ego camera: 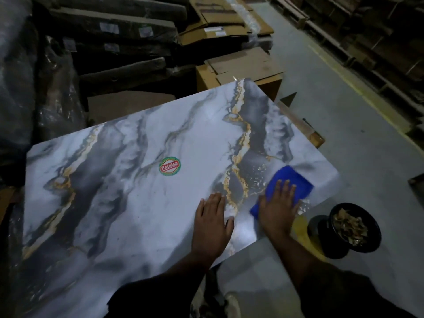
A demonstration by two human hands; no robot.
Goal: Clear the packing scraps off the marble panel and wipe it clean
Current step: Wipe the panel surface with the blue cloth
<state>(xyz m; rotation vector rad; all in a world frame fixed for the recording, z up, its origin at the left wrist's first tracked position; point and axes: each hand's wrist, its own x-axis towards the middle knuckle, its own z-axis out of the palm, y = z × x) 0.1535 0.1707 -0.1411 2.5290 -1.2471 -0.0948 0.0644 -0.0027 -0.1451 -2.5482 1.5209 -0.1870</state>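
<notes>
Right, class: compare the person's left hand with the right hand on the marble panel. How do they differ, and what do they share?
The right hand presses a blue cloth; the left hand lies bare on the marble panel. The right hand sits close to the panel's right-hand edge beside pale scraps; the left hand sits further in, on a gold vein. Shared: both are flat, fingers spread, palms down.

— What do you have around you?
— You stand on a grey concrete floor (pixel 344 138) crossed by a painted yellow line (pixel 358 90). Flattened brown cardboard boxes (pixel 238 63) sit ahead of you, dark plastic-wrapped bundles (pixel 119 26) stacked to their left. Light is dim.
</notes>
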